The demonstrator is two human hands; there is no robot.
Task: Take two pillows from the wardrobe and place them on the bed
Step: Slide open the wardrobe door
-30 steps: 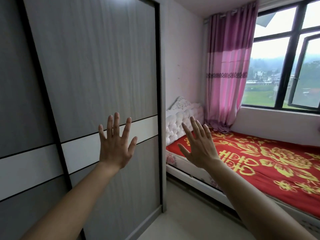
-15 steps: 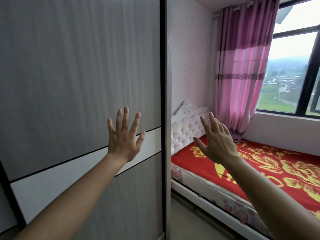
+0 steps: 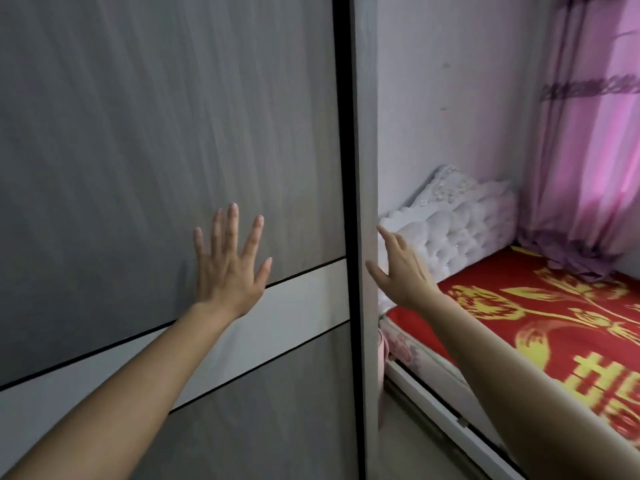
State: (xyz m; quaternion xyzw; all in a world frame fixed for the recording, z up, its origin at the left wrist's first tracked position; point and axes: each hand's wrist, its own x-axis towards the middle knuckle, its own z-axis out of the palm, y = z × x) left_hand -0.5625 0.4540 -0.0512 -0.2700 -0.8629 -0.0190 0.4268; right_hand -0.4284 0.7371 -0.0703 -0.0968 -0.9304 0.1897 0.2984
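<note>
Both hands closer — left hand (image 3: 227, 268) flat against wardrobe door (image 3: 138, 133).

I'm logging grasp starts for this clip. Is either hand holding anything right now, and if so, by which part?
Nothing is held. The left hand is spread flat at the wardrobe door; the right hand is open by the wardrobe's side edge.
</note>
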